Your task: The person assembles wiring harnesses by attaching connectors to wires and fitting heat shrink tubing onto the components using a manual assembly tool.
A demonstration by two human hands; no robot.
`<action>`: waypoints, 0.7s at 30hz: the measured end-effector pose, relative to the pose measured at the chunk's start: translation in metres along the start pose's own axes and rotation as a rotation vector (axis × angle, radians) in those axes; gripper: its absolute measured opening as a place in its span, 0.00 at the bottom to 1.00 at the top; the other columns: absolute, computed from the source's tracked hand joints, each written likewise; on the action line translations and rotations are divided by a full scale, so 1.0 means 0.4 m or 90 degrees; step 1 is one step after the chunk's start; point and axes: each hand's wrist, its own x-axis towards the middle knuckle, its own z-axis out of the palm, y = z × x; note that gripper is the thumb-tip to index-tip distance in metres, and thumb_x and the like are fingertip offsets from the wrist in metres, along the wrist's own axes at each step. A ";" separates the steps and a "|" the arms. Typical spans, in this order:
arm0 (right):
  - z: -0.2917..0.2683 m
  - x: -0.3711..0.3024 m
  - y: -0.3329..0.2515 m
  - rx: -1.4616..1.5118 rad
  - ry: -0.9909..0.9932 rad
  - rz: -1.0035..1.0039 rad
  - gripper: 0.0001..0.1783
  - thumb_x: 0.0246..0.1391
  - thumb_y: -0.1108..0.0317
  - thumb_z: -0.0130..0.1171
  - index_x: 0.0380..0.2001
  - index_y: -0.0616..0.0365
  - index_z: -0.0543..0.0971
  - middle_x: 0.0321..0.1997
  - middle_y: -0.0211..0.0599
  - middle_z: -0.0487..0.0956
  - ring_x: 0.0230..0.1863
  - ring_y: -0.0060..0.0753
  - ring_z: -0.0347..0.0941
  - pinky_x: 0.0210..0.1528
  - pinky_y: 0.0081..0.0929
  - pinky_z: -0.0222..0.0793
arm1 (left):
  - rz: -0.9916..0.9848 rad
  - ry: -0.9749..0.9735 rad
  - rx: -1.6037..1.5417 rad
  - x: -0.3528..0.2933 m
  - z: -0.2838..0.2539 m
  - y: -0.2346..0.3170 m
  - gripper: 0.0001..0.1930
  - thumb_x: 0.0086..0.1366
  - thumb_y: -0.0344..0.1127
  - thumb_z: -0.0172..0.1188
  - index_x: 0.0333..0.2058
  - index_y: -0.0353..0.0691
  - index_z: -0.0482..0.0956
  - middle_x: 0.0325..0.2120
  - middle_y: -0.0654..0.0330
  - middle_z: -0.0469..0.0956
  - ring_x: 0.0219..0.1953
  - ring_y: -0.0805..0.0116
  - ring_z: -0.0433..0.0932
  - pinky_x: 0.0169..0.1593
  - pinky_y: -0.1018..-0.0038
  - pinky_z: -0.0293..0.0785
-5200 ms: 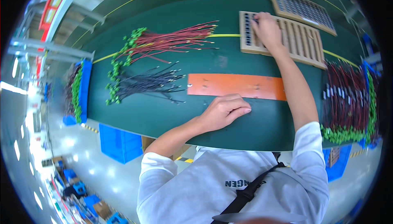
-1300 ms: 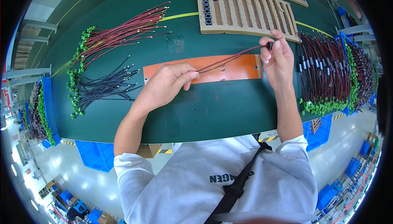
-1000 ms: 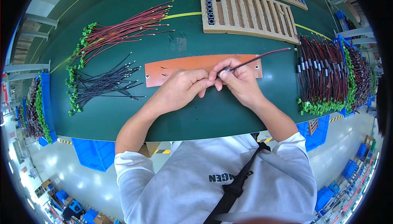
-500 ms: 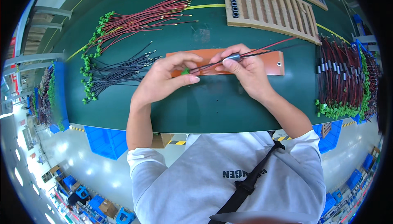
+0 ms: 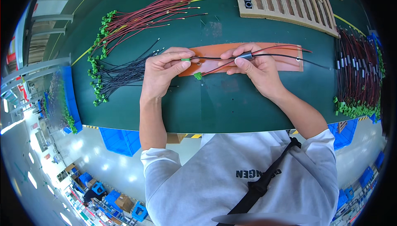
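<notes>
Lying left-right between both hands [image 5: 165,71], wire pair [image 5: 269,53] points right.

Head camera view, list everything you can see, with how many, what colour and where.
Red wires: one bundle, green plugs, far left.
Black wires: one bundle, green plugs, left of hands.
Orange mat: one, table centre, under hands.
Slotted tray: one, tan, far right.
Finished wires: one pile, red and black, right edge.
Held wire pair: red and black, through a dark sleeve.
Table: green.
Left hand: pinches green plug end.
Right hand: grips sleeve.
</notes>
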 end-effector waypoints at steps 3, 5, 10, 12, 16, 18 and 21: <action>0.005 -0.001 -0.006 -0.006 0.009 0.000 0.10 0.72 0.72 0.54 0.53 0.62 0.72 0.58 0.50 0.81 0.56 0.36 0.81 0.54 0.30 0.82 | 0.048 0.013 0.064 0.001 0.008 0.001 0.12 0.64 0.17 0.65 0.46 0.30 0.87 0.48 0.50 0.82 0.48 0.59 0.86 0.52 0.72 0.84; 0.008 -0.001 -0.007 -0.015 0.010 0.000 0.10 0.72 0.72 0.54 0.53 0.62 0.72 0.58 0.50 0.80 0.55 0.36 0.82 0.53 0.29 0.82 | 0.140 0.061 0.180 0.000 0.012 -0.006 0.11 0.64 0.16 0.64 0.45 0.30 0.87 0.45 0.51 0.82 0.46 0.61 0.86 0.49 0.74 0.84; 0.005 -0.002 0.000 0.004 0.006 -0.010 0.11 0.72 0.72 0.55 0.53 0.63 0.73 0.57 0.50 0.81 0.53 0.35 0.83 0.52 0.28 0.82 | 0.125 0.072 0.254 -0.001 0.016 0.002 0.11 0.64 0.17 0.65 0.45 0.29 0.86 0.43 0.53 0.82 0.42 0.65 0.86 0.46 0.76 0.85; 0.005 -0.001 -0.001 0.004 0.008 -0.014 0.11 0.72 0.72 0.55 0.53 0.63 0.73 0.57 0.49 0.81 0.53 0.35 0.82 0.52 0.28 0.82 | 0.128 0.052 0.265 0.000 0.019 0.000 0.11 0.65 0.17 0.65 0.45 0.29 0.86 0.43 0.53 0.82 0.41 0.65 0.87 0.45 0.76 0.85; 0.005 0.001 0.004 -0.001 0.014 -0.023 0.10 0.72 0.71 0.55 0.52 0.63 0.73 0.56 0.49 0.81 0.53 0.35 0.82 0.51 0.29 0.83 | 0.118 0.048 0.333 -0.002 0.014 -0.001 0.11 0.63 0.20 0.67 0.44 0.31 0.87 0.40 0.55 0.84 0.39 0.68 0.86 0.44 0.76 0.83; 0.007 0.001 0.001 0.000 0.014 -0.022 0.10 0.72 0.71 0.55 0.52 0.63 0.73 0.56 0.50 0.81 0.53 0.35 0.82 0.51 0.29 0.83 | 0.134 0.046 0.405 0.000 0.014 0.001 0.11 0.62 0.21 0.68 0.44 0.32 0.87 0.40 0.56 0.85 0.39 0.69 0.85 0.44 0.76 0.82; 0.005 0.002 0.004 0.002 0.012 -0.028 0.10 0.72 0.71 0.55 0.52 0.63 0.73 0.56 0.50 0.81 0.54 0.35 0.82 0.51 0.29 0.83 | 0.123 0.101 0.465 0.006 0.028 0.008 0.12 0.60 0.22 0.69 0.43 0.34 0.87 0.40 0.56 0.86 0.40 0.66 0.85 0.46 0.74 0.81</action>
